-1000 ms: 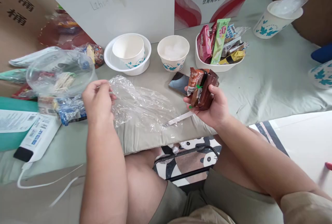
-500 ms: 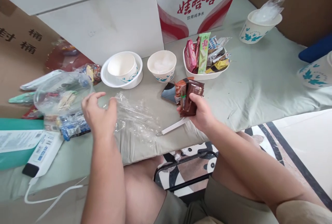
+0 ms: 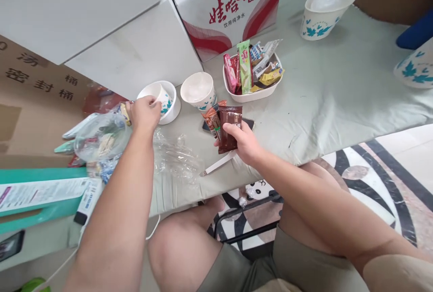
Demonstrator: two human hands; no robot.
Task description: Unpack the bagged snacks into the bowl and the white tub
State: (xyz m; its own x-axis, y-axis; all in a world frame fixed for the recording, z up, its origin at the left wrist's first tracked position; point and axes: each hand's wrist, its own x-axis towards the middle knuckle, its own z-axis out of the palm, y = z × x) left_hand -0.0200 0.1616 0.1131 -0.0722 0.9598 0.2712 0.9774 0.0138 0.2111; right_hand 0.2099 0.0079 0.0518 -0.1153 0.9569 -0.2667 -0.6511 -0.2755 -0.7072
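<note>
My left hand reaches over a white bowl, its fingers closed at the rim of a paper cup with teal leaves that stands inside the bowl. The fingertips are partly hidden behind the cup. In my right hand are several wrapped snacks: a dark brown packet under the thumb and an orange-red packet beside it. Beneath these, a phone lies partly covered on the cloth. Another paper cup stands between the bowl and a white tub full of wrapped snacks.
Crumpled clear plastic and a white-handled utility knife lie near the table edge. A clear plastic lid and packets sit at left. White cartons stand behind. Farther right is a paper cup holding a plastic bag.
My left hand has moved up from above the clear plastic to the paper cup in the bowl and closed at its rim. My right hand still holds the snacks. The view has shifted.
</note>
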